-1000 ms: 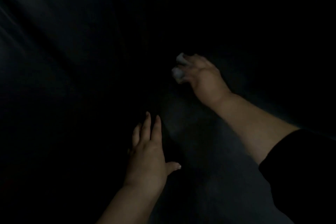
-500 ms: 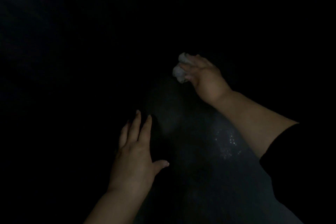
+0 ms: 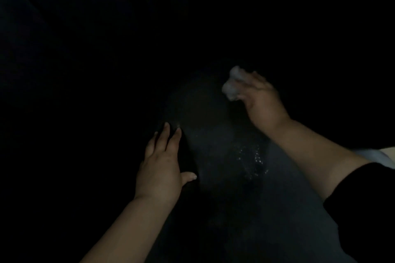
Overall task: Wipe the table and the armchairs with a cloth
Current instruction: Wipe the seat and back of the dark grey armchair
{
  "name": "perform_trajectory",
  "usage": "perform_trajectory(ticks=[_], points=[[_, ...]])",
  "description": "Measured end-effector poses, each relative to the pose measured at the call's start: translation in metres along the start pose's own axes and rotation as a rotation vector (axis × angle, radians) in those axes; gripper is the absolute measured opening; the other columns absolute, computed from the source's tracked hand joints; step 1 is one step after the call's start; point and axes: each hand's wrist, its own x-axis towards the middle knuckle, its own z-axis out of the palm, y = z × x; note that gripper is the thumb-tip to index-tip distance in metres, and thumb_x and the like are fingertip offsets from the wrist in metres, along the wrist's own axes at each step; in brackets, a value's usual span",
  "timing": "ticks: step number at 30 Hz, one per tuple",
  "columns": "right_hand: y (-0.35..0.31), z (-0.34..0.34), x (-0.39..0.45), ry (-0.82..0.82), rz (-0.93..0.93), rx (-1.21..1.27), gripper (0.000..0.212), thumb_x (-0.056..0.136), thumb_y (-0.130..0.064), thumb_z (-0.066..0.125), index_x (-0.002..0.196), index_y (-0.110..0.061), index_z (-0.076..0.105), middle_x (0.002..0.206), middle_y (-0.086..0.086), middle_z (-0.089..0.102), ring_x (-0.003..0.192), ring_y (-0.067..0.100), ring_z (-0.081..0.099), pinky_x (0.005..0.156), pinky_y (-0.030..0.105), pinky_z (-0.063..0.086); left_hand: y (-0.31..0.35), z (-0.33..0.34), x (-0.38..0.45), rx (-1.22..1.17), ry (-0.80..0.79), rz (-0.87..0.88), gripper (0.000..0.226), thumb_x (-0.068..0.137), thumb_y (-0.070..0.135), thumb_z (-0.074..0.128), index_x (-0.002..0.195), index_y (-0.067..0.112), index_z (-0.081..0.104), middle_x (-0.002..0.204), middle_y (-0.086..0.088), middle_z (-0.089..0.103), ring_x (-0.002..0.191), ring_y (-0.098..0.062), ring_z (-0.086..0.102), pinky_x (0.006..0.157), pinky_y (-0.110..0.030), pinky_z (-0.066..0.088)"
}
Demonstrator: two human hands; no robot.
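Left hand [image 3: 159, 168] laid flat, fingers straight and together, thumb splayed, on a dark surface [image 3: 226, 198] with a faint speckled sheen. Right hand [image 3: 261, 100] stretched further out, fingers curled round a small crumpled pale cloth [image 3: 232, 86], bunched and soft-edged, at the surface's far end. Black sleeve [image 3: 363, 209] at the right forearm. Surroundings too dim to tell

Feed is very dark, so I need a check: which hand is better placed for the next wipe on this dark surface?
Right. The right hand already grips the cloth against the dark surface; the left hand lies flat, fingers straight, holding nothing.
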Motion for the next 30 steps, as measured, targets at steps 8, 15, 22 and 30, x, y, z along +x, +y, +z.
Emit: perform_trajectory(ticks=[8, 15, 22, 30], points=[[-0.058, 0.015, -0.044, -0.102, -0.013, 0.124, 0.044, 0.094, -0.011, 0.051, 0.137, -0.016, 0.047, 0.153, 0.008, 0.028, 0.144, 0.028, 0.014, 0.118, 0.034, 0.001, 0.004, 0.002, 0.000, 0.005, 0.012, -0.012, 0.108, 0.066, 0.045, 0.080, 0.150, 0.030, 0.013, 0.159, 0.009, -0.002, 0.144, -0.019, 0.002, 0.114, -0.025, 0.009], [-0.022, -0.033, -0.094, 0.093, 0.282, 0.139, 0.030, 0.094, -0.004, 0.049, 0.123, -0.003, 0.060, 0.124, 0.006, 0.059, 0.118, 0.017, 0.051, 0.103, 0.024, 0.035, -0.001, -0.011, -0.019, -0.046, 0.053, 0.027, 0.090, 0.078, 0.046, 0.071, 0.150, 0.027, 0.020, 0.159, 0.005, 0.000, 0.145, -0.019, 0.003, 0.115, -0.029, 0.011], [-0.032, -0.007, -0.109, 0.095, 0.438, 0.218, 0.038, 0.097, -0.008, 0.044, 0.133, -0.011, 0.052, 0.150, 0.013, 0.034, 0.140, 0.034, 0.025, 0.118, 0.034, 0.006, 0.000, 0.004, -0.047, -0.092, 0.113, 0.059, 0.067, 0.087, 0.037, 0.062, 0.146, 0.023, 0.032, 0.159, 0.005, 0.009, 0.144, -0.018, 0.006, 0.113, -0.026, 0.010], [-0.112, 0.029, -0.128, -0.070, 0.050, 0.309, 0.042, 0.092, -0.016, 0.051, 0.132, -0.025, 0.054, 0.154, 0.004, 0.028, 0.144, 0.031, 0.014, 0.116, 0.042, 0.009, -0.008, 0.002, -0.058, -0.072, 0.103, 0.022, 0.064, 0.089, 0.031, 0.060, 0.146, 0.024, 0.031, 0.159, 0.004, 0.008, 0.143, -0.019, 0.008, 0.114, -0.029, 0.012]])
